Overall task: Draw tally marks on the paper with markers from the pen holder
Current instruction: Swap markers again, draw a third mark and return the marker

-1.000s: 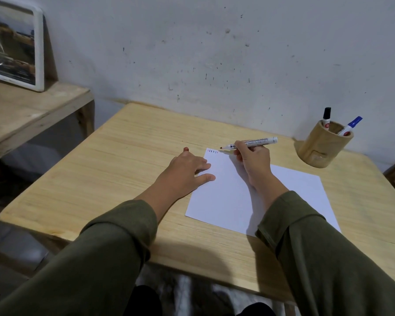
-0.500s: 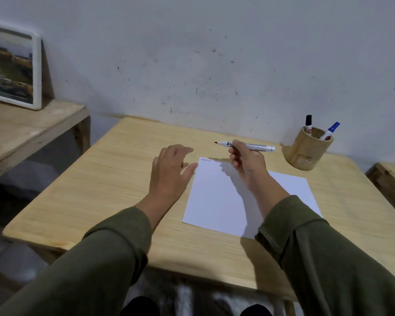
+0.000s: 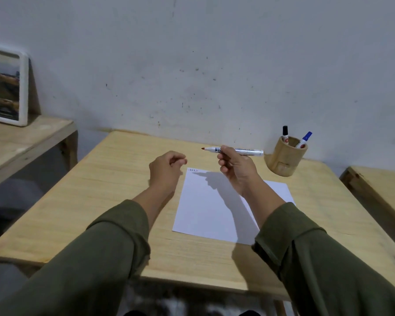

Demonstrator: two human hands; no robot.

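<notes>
My right hand holds an uncapped white marker level above the table, its reddish tip pointing left. My left hand hovers just left of the paper's far corner with the fingers curled in; I see nothing in it. The white paper lies flat on the wooden table, with a short row of small tally marks at its far left corner. A round wooden pen holder stands at the back right, holding a black-capped marker and a blue-capped marker.
A lower wooden shelf on the left carries a white-framed picture leaning on the wall. Another wooden surface sits to the right of the table. The grey wall runs close behind the table.
My right hand lifted the marker off the paper and now holds it in the air. My left hand left the paper's edge, rose and curled its fingers. The view tilted up.
</notes>
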